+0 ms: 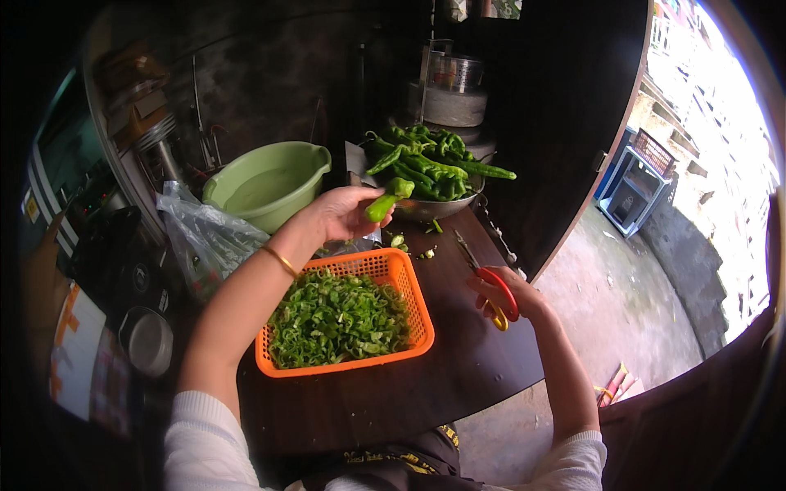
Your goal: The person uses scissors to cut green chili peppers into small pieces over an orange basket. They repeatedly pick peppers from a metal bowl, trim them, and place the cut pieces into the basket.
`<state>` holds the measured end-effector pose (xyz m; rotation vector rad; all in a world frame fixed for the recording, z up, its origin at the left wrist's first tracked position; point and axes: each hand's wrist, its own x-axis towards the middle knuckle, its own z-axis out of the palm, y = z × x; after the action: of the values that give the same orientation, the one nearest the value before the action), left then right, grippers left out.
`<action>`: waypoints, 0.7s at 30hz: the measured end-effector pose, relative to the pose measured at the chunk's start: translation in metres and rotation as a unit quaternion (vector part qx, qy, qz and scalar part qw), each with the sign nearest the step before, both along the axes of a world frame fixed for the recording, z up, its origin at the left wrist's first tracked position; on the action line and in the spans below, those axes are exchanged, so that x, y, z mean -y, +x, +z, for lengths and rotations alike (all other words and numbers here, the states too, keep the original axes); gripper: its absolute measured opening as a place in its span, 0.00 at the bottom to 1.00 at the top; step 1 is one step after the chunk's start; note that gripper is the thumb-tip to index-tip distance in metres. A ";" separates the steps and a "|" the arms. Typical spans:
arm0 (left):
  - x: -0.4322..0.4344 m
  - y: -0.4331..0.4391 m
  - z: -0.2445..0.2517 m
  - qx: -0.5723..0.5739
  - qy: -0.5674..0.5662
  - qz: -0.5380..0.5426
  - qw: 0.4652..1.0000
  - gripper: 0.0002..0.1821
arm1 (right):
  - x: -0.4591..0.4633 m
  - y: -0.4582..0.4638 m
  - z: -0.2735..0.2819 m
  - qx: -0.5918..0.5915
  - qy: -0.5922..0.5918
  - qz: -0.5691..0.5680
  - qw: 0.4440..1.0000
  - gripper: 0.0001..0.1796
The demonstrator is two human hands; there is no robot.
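Note:
A green pepper (390,199) is gripped in my left hand (347,215), above the far edge of the basket. My right hand (513,293) holds scissors (500,288) with red and yellow handles at the table's right side, blades pointing away from me. Cut green pepper pieces (338,319) fill much of an orange plastic basket (424,331) on the table. Beyond my left hand, a metal bowl (433,210) is heaped with whole long green peppers (436,162). Pepper scraps (398,240) lie between bowl and basket.
A green plastic basin (270,184) stands at the back left, with a clear plastic bag (206,233) before it. The dark wooden table (381,399) ends at right above a concrete floor (614,294). A dark door (565,123) borders the table's far right.

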<state>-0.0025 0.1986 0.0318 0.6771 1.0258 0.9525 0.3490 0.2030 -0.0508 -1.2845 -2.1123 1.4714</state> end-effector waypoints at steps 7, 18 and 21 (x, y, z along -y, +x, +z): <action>0.119 -0.074 0.034 -0.282 0.284 0.159 0.902 0.15 | 0.043 0.016 0.021 -0.042 -0.020 -0.044 0.998 0.19; 0.219 -0.096 -0.011 -0.077 0.264 0.174 0.946 0.20 | 0.141 -0.050 0.064 -0.219 -0.133 0.126 0.958 0.26; 0.244 -0.096 -0.035 0.039 0.262 0.144 0.954 0.15 | 0.184 -0.091 0.080 -0.177 -0.128 0.216 0.952 0.26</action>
<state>-0.0982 -0.0454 -0.0036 0.9315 0.8146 1.5231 0.2581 0.0188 0.0296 -0.5683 -2.0837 2.0326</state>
